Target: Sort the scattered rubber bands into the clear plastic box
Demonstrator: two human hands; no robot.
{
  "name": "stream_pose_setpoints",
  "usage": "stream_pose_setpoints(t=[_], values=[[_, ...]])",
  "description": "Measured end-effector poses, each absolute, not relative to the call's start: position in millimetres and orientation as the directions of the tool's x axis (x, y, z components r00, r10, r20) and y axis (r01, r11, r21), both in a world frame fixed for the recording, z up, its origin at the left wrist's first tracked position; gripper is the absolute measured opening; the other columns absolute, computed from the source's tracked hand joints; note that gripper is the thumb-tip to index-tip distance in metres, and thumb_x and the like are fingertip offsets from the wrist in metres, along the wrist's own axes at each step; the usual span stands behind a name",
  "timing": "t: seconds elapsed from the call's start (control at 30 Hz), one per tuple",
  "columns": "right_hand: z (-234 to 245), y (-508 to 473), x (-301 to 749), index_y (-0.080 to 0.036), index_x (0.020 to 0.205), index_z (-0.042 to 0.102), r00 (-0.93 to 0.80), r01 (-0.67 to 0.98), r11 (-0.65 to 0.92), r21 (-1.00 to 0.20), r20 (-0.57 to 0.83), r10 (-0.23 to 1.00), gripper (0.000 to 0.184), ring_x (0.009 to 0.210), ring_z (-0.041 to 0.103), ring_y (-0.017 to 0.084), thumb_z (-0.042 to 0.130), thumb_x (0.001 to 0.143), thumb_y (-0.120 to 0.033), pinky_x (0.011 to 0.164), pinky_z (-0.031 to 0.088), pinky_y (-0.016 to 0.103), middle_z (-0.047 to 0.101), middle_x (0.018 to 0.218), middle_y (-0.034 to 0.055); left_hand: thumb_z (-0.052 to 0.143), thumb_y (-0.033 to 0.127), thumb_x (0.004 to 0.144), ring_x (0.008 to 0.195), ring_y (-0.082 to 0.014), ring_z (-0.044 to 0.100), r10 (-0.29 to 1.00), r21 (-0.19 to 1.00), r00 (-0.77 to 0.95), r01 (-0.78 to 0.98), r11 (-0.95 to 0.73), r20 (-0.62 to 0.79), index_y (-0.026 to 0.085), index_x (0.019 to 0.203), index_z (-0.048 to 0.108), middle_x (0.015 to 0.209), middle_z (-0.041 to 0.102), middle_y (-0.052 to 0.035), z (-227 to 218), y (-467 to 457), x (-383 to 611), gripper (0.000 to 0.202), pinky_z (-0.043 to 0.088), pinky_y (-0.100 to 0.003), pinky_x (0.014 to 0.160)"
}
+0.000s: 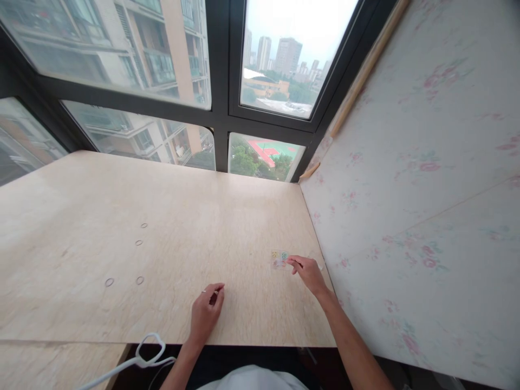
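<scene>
A small clear box [276,265] lies on the right part of the table, with little yellow, green and reddish pieces in separate compartments. My right hand [305,272] is at the box's right edge, thumb and fingers pinched together. Whether something small is between those fingertips, I cannot make out. Nearer the front edge, my left hand [206,313] rests on or just above the tabletop, fingers curled and the thumb against them. A ring shows on one of its fingers; what the fingertips hold, if anything, is hidden.
Several thin dark rings, one of them here [140,280], lie on the left of the pale table [182,216]. A white looped stand [150,346] rises at the front left. A floral wall [406,216] bounds the right side; dark-framed windows [221,108] stand behind.
</scene>
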State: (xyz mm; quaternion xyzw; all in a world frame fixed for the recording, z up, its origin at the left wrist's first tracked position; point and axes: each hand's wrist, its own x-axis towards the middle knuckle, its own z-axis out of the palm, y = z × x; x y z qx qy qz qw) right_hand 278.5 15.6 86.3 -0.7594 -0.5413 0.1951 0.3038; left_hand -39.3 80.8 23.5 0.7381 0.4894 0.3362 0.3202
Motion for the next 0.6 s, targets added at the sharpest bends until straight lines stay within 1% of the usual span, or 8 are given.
stream_pose_setpoints(t=[0.07, 0.17, 0.23, 0.3, 0.43, 0.6], values=[[83.5, 16.3, 280.4, -0.023, 0.086, 0.072, 0.310, 0.735, -0.206, -0.645, 0.049, 0.950, 0.033, 0.057, 0.061, 0.015, 0.047, 0.090, -0.044, 0.064, 0.047, 0.028, 0.071, 0.073, 0.0025, 0.045, 0.039, 0.087, 0.065, -0.0175, 0.065, 0.940, 0.805, 0.292, 0.505, -0.311, 0.179, 0.020, 0.087, 0.064, 0.079, 0.070, -0.0042, 23.5, 80.8, -39.4, 0.027, 0.053, -0.027, 0.060], [79.4, 18.2, 282.9, -0.023, 0.085, 0.072, 0.242, 0.788, -0.139, -0.600, 0.094, 0.966, 0.031, 0.073, 0.063, 0.017, 0.047, 0.091, -0.041, 0.074, 0.047, 0.030, 0.071, 0.087, 0.0041, 0.045, 0.039, 0.086, 0.065, -0.0174, 0.065, 0.942, 0.808, 0.283, 0.503, -0.306, 0.181, 0.020, 0.086, 0.064, 0.078, 0.070, -0.0039, 22.0, 80.9, -39.6, 0.027, 0.053, -0.027, 0.059], [77.0, 19.4, 284.2, -0.023, 0.087, 0.072, 0.209, 0.819, -0.110, -0.563, 0.114, 0.971, 0.029, 0.082, 0.063, 0.018, 0.046, 0.092, -0.037, 0.076, 0.047, 0.030, 0.069, 0.089, 0.0044, 0.046, 0.039, 0.086, 0.064, -0.0171, 0.065, 0.943, 0.805, 0.278, 0.508, -0.306, 0.183, 0.020, 0.086, 0.064, 0.078, 0.069, -0.0037, 20.7, 80.9, -39.7, 0.027, 0.053, -0.027, 0.059], [75.5, 20.0, 285.4, -0.022, 0.092, 0.071, 0.202, 0.829, -0.109, -0.548, 0.111, 0.973, 0.029, 0.082, 0.063, 0.017, 0.045, 0.092, -0.035, 0.075, 0.047, 0.029, 0.067, 0.090, 0.0047, 0.046, 0.039, 0.087, 0.064, -0.0169, 0.065, 0.943, 0.803, 0.279, 0.510, -0.307, 0.184, 0.020, 0.087, 0.064, 0.078, 0.069, -0.0039, 19.9, 80.9, -39.7, 0.026, 0.053, -0.027, 0.059], [75.6, 17.4, 288.9, -0.021, 0.100, 0.069, 0.216, 0.820, -0.116, -0.561, 0.115, 0.969, 0.030, 0.082, 0.062, 0.018, 0.043, 0.093, -0.034, 0.074, 0.046, 0.030, 0.066, 0.091, 0.0053, 0.046, 0.038, 0.086, 0.063, -0.0166, 0.065, 0.943, 0.806, 0.277, 0.507, -0.306, 0.185, 0.020, 0.087, 0.064, 0.078, 0.069, -0.0038, 20.6, 80.3, -39.4, 0.026, 0.053, -0.026, 0.059], [76.1, 3.3, 287.1, -0.021, 0.099, 0.069, 0.258, 0.790, -0.107, -0.604, 0.168, 0.951, 0.033, 0.081, 0.061, 0.018, 0.043, 0.093, -0.040, 0.073, 0.048, 0.030, 0.065, 0.090, 0.0067, 0.046, 0.039, 0.086, 0.064, -0.0168, 0.064, 0.945, 0.810, 0.271, 0.503, -0.302, 0.184, 0.020, 0.087, 0.064, 0.078, 0.069, -0.0041, 22.5, 79.9, -39.0, 0.026, 0.053, -0.027, 0.059]])
